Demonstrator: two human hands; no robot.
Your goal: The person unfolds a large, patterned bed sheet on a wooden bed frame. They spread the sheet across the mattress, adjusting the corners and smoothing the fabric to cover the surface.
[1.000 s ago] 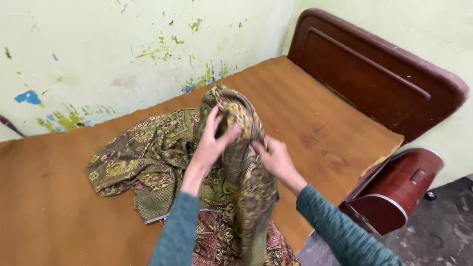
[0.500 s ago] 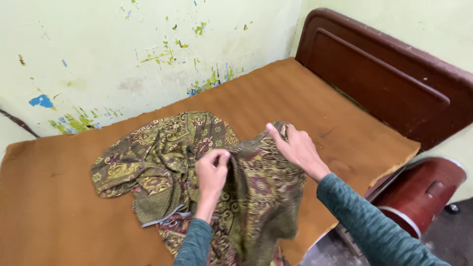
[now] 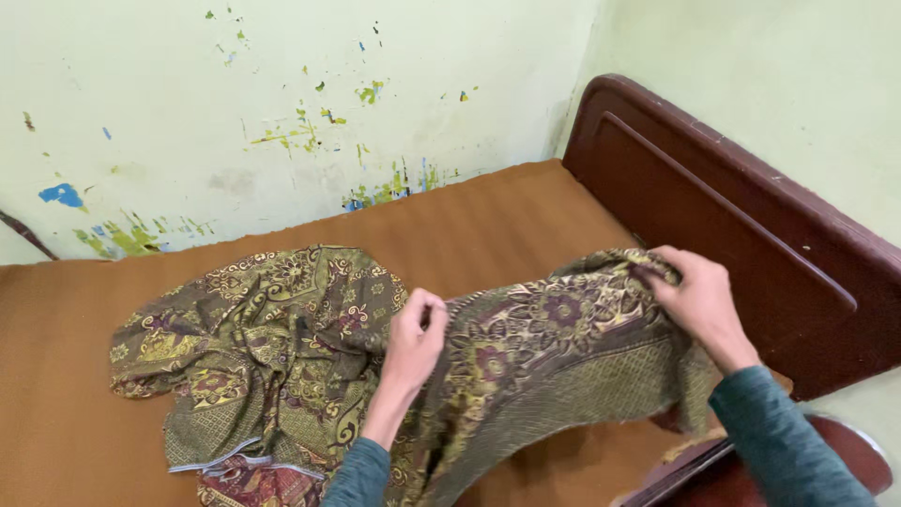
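Note:
A patterned olive, gold and maroon cloth [image 3: 282, 347] lies bunched on a brown mattress [image 3: 488, 216]. My left hand [image 3: 413, 343] pinches the cloth's upper edge near the middle of the view. My right hand [image 3: 699, 305] grips the same edge farther right, close to the wooden headboard [image 3: 732, 207]. Between the two hands the cloth is stretched out flat and hangs down over the mattress. The rest of the cloth stays crumpled at the left. Both forearms wear teal knitted sleeves.
A pale green wall [image 3: 235, 103] with chipped paint runs behind the mattress. The dark brown headboard stands at the right. A rounded reddish-brown object [image 3: 845, 460] sits low at the right, beside the bed.
My hands have moved apart: the right one pulled the cloth's edge rightward toward the headboard, spreading out the stretch that was bunched between them. The view has tilted lower.

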